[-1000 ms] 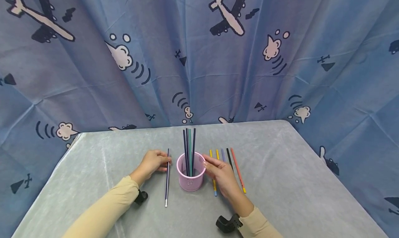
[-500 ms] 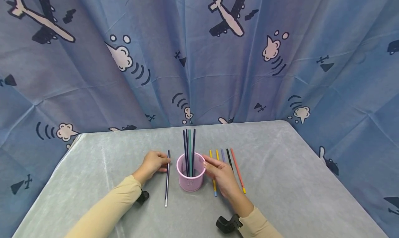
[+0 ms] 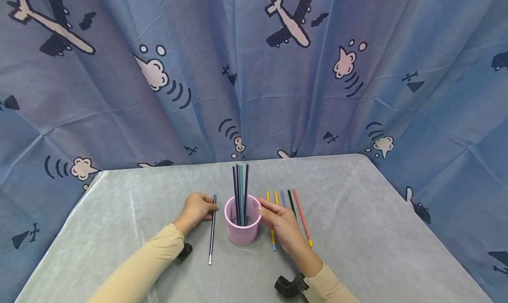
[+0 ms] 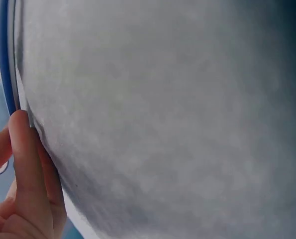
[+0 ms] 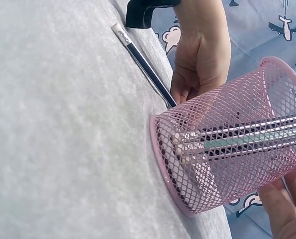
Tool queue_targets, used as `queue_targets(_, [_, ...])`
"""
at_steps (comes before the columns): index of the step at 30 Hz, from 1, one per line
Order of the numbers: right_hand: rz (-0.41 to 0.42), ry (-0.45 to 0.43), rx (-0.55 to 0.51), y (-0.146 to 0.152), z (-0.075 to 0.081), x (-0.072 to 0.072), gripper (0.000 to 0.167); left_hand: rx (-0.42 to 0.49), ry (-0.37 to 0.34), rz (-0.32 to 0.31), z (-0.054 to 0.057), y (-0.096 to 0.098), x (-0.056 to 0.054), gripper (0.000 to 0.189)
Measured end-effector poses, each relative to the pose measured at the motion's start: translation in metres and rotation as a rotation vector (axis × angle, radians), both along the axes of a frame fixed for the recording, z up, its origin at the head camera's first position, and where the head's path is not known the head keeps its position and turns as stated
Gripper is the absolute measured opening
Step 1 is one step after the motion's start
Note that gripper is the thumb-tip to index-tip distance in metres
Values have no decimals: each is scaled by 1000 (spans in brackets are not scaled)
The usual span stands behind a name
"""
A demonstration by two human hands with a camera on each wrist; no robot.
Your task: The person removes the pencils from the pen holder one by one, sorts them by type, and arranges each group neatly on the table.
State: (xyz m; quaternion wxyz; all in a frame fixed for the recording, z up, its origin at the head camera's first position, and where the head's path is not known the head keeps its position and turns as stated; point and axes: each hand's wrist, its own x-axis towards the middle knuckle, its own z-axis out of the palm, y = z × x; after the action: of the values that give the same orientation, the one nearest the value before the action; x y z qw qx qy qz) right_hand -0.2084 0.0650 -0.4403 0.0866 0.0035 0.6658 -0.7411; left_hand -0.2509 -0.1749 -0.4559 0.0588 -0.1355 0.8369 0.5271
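Note:
My left hand (image 3: 197, 209) pinches a dark blue pencil (image 3: 212, 237) near its far end, left of the pen holder. Its white eraser end points toward me, and in the right wrist view the pencil (image 5: 148, 71) lies close along the grey cloth. Thumb and fingertips meet on the pencil (image 4: 7, 55) in the left wrist view. A pink mesh pen holder (image 3: 242, 235) stands upright with several dark pencils and a green one (image 3: 242, 192) inside. From the right, my right hand (image 3: 286, 226) holds the pen holder at its side, thumb and forefinger close under the rim.
Several pencils lie in a row right of the pen holder, partly behind my right hand: yellow ones, a purple one, a black one (image 3: 291, 200) and a red one (image 3: 302, 217). The grey cloth-covered table (image 3: 357, 232) ends against a blue curtain (image 3: 254, 73) with printed planes.
My left hand has shifted slightly toward me, and the pencil's far end has come down a little. The right hand and the pen holder have stayed in place.

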Motion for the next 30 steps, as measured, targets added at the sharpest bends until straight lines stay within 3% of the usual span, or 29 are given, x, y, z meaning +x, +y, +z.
queue_targets(6, [0, -3, -3, 1, -2, 0, 39, -102, 41, 0, -3, 3, -2, 12])
queue_targets(12, [1, -5, -26, 0, -2, -1, 38, -128, 67, 17, 2, 4, 0, 9])
queue_targets(18, [2, -6, -20, -1, 0, 1, 37, -5, 142, 85, 25, 8, 3, 24])
queue_targets(23, [-2, -6, -29, 0, 1, 1, 37, 51, 207, 63, 45, 18, 8, 28])
queue_targets(30, [12, -2, -11, 1, 0, 0, 37, 264, 257, 73, 56, 33, 18, 28])
